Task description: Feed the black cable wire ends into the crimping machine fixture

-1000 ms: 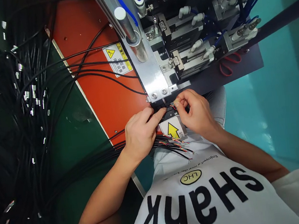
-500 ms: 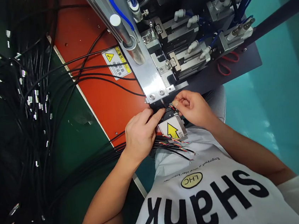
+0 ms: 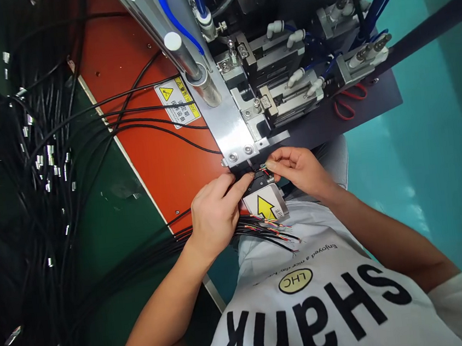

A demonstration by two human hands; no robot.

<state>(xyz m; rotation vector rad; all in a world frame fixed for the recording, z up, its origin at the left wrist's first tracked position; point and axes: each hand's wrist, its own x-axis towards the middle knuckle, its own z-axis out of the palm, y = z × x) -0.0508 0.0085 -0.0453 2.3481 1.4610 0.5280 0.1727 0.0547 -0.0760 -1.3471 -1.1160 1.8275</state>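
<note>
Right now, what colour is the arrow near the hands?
Yellow arrow, with black outline; best seen in the head view.

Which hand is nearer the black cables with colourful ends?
Left. The left hand is close beside the black cables; the right hand is farther off, beyond the yellow arrow.

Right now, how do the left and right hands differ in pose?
Left hand extends a finger to the black fixture; right hand pinches thin coloured wires. Left hand partly covers the black cable bundle; right hand doesn't. Both are bare and at the fixture.
</note>
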